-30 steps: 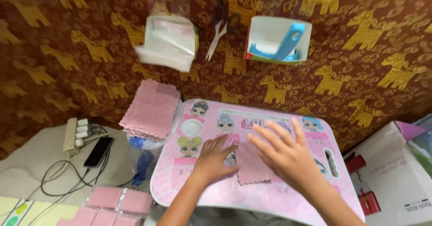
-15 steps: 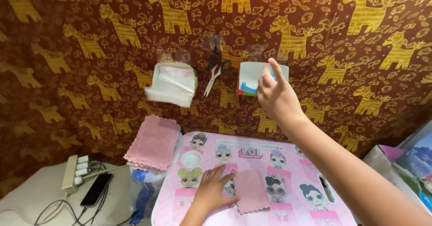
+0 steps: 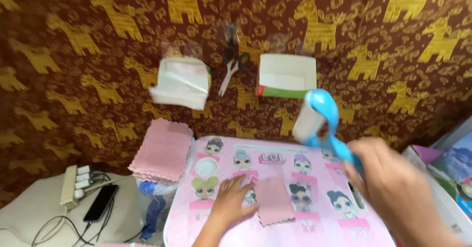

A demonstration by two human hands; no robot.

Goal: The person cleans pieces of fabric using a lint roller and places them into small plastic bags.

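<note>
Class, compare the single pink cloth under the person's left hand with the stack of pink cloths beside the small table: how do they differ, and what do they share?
The single pink cloth lies flat on the pink table, one layer thick; the stack of pink cloths is many layers high and sits off the table's left corner. The left hand touches the single cloth; no hand touches the stack. Both are pink, roughly square, with zigzag edges.

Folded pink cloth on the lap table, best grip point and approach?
Take the folded pink cloth at its right or far edge, coming from the right. It lies flat on the pink table, and the left hand presses its left edge, so that side is blocked. Its scalloped near edge looks free too. The right hand already holds the blue tape dispenser.
</note>
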